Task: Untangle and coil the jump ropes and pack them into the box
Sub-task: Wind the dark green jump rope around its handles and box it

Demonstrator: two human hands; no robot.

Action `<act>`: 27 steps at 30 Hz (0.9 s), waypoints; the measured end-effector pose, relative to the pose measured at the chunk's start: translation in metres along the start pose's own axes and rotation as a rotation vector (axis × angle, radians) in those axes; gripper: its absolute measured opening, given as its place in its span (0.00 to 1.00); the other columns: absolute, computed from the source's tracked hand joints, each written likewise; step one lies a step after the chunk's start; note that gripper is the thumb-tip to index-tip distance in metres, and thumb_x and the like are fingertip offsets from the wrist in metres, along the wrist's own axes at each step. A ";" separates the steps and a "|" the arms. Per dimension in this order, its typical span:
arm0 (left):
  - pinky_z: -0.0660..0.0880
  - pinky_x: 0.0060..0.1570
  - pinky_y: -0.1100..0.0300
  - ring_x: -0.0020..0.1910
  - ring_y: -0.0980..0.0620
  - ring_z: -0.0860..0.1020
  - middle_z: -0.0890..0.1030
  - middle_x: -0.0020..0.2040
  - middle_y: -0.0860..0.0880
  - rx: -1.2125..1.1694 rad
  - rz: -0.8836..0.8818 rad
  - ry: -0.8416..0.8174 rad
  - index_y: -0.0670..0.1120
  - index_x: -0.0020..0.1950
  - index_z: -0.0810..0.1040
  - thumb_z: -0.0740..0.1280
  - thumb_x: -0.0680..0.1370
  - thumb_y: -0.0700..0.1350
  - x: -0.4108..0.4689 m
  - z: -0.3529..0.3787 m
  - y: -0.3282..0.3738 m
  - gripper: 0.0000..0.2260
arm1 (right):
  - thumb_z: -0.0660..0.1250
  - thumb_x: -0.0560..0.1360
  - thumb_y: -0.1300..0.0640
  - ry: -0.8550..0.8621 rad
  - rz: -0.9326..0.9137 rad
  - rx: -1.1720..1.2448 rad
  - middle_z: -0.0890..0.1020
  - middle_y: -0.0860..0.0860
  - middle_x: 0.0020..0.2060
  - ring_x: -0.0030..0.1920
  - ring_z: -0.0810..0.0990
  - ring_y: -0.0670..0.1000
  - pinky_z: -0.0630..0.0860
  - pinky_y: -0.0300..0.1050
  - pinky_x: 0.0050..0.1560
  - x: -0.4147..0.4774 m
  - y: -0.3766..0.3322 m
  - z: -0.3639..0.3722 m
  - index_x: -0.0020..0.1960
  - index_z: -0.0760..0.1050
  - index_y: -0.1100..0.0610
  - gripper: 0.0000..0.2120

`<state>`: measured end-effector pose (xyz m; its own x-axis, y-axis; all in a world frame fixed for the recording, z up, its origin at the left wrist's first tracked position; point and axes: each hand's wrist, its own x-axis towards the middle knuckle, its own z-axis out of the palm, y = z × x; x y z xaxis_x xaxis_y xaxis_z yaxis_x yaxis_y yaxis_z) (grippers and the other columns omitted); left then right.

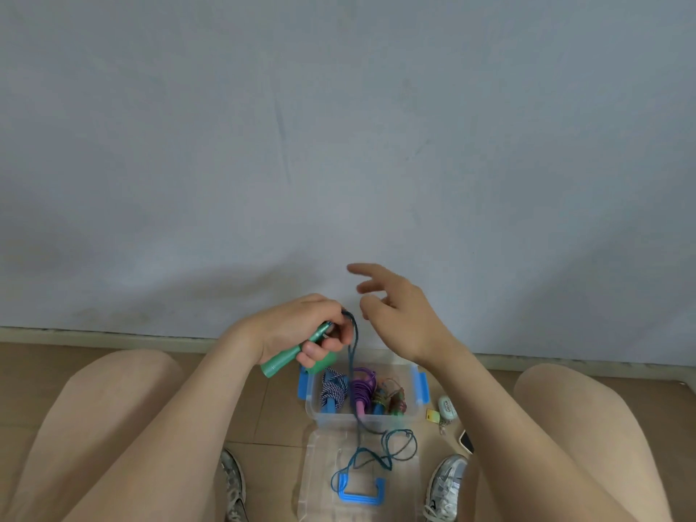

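My left hand [301,329] grips the green handles [286,357] of a jump rope above the box. Its teal cord [354,356] hangs from that hand, runs down over the box and lies in loose loops [391,452] on the lid. My right hand [395,307] hovers just right of the left hand, fingers spread and relaxed, holding nothing. The clear plastic box [408,416] with blue latches stands on the floor between my legs. Inside lie a blue-and-white coiled rope [333,388], a purple coiled rope [361,386] and a multicoloured one [391,399].
The clear lid with a blue handle [361,491] lies on the wooden floor in front of the box. A small pale green case [448,406], a yellow tag [433,415] and a phone's edge [466,441] lie right of the box. My shoes [448,480] flank the lid. A wall stands behind.
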<state>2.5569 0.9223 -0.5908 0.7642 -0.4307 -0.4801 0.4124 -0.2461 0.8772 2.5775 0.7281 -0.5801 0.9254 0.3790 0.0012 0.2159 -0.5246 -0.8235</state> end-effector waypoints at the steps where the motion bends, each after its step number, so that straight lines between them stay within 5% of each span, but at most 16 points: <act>1: 0.56 0.28 0.59 0.27 0.53 0.59 0.68 0.34 0.48 0.007 -0.005 -0.002 0.41 0.45 0.77 0.56 0.84 0.43 0.001 0.000 0.000 0.13 | 0.64 0.80 0.56 -0.048 -0.022 0.010 0.86 0.44 0.54 0.50 0.84 0.42 0.76 0.36 0.54 0.000 0.000 0.000 0.70 0.77 0.43 0.21; 5: 0.57 0.28 0.60 0.27 0.53 0.59 0.69 0.34 0.46 -0.017 0.013 0.042 0.42 0.41 0.82 0.55 0.83 0.43 0.002 -0.002 -0.001 0.19 | 0.68 0.79 0.58 -0.067 -0.179 -0.126 0.88 0.44 0.39 0.43 0.86 0.40 0.80 0.35 0.50 0.000 0.004 0.004 0.56 0.85 0.50 0.10; 10: 0.60 0.30 0.57 0.28 0.51 0.64 0.72 0.35 0.45 0.027 0.025 0.044 0.38 0.47 0.81 0.57 0.80 0.41 0.001 -0.002 0.000 0.15 | 0.65 0.82 0.58 -0.008 -0.169 -0.218 0.86 0.45 0.35 0.34 0.81 0.41 0.74 0.37 0.37 0.003 0.009 0.003 0.48 0.84 0.55 0.10; 13: 0.71 0.37 0.51 0.31 0.48 0.74 0.76 0.35 0.42 0.090 0.045 0.115 0.37 0.47 0.82 0.58 0.81 0.38 0.002 -0.003 -0.001 0.13 | 0.61 0.84 0.60 0.097 -0.033 0.011 0.87 0.50 0.36 0.35 0.85 0.40 0.77 0.35 0.38 0.003 0.005 0.000 0.50 0.79 0.58 0.09; 17: 0.78 0.61 0.41 0.45 0.40 0.86 0.79 0.35 0.42 0.160 0.089 0.142 0.38 0.46 0.82 0.59 0.83 0.37 0.002 -0.004 -0.004 0.13 | 0.52 0.86 0.59 0.302 0.086 0.391 0.87 0.58 0.38 0.38 0.88 0.55 0.85 0.54 0.42 0.003 -0.003 -0.004 0.56 0.70 0.59 0.09; 20: 0.79 0.50 0.48 0.42 0.44 0.82 0.80 0.40 0.46 0.142 0.054 0.144 0.43 0.46 0.83 0.62 0.84 0.41 0.002 -0.002 -0.005 0.12 | 0.49 0.87 0.60 0.412 0.142 0.512 0.87 0.60 0.40 0.35 0.88 0.61 0.84 0.57 0.38 0.002 -0.005 -0.010 0.60 0.68 0.58 0.09; 23: 0.81 0.42 0.52 0.38 0.48 0.80 0.80 0.43 0.46 0.151 0.044 0.142 0.46 0.49 0.83 0.65 0.86 0.47 0.000 0.002 -0.003 0.11 | 0.51 0.84 0.63 0.444 0.206 0.301 0.87 0.56 0.42 0.35 0.88 0.57 0.86 0.60 0.42 0.006 0.008 -0.011 0.60 0.74 0.55 0.14; 27: 0.82 0.58 0.37 0.51 0.36 0.86 0.86 0.51 0.35 0.057 0.075 0.076 0.40 0.54 0.77 0.61 0.88 0.46 -0.001 0.004 -0.003 0.11 | 0.59 0.79 0.65 0.288 0.170 -0.165 0.83 0.54 0.58 0.55 0.83 0.55 0.79 0.51 0.57 0.007 0.020 -0.006 0.63 0.80 0.54 0.18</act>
<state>2.5529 0.9203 -0.5923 0.8282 -0.3832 -0.4090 0.3252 -0.2658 0.9075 2.5897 0.7160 -0.5933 0.9970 0.0579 0.0510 0.0768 -0.6861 -0.7234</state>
